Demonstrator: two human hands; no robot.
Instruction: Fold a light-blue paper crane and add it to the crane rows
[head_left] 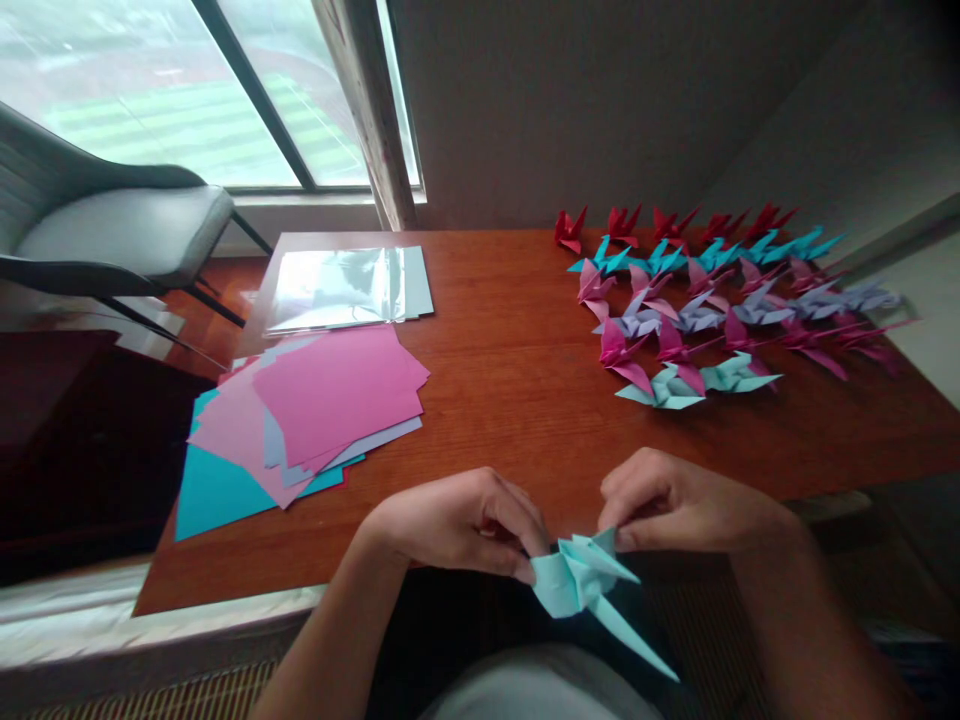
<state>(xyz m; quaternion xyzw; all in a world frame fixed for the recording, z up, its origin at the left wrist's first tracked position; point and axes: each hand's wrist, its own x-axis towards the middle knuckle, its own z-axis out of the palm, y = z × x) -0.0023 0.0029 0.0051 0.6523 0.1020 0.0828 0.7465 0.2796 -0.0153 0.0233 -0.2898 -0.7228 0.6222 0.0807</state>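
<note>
Between my two hands, just off the table's front edge, is a pale mint paper crane [579, 582] with a long pointed tip hanging down to the right. My left hand [476, 525] pinches its left side between thumb and fingers. On the other side, my right hand [667, 505] grips a raised corner of the crane with thumb and bent forefinger. Two finished mint cranes, one a mint crane [671, 388] and beside it another mint crane [739, 374], rest on the table beyond my right hand.
Rows of red cranes [570, 232], blue, pink, lavender and magenta cranes [619, 348] stand at the right of the wooden table [495, 400]. Fanned coloured paper sheets [345, 390] lie at the left, behind them a clear packet of pale paper [345, 288]. A chair [127, 235] stands by the window.
</note>
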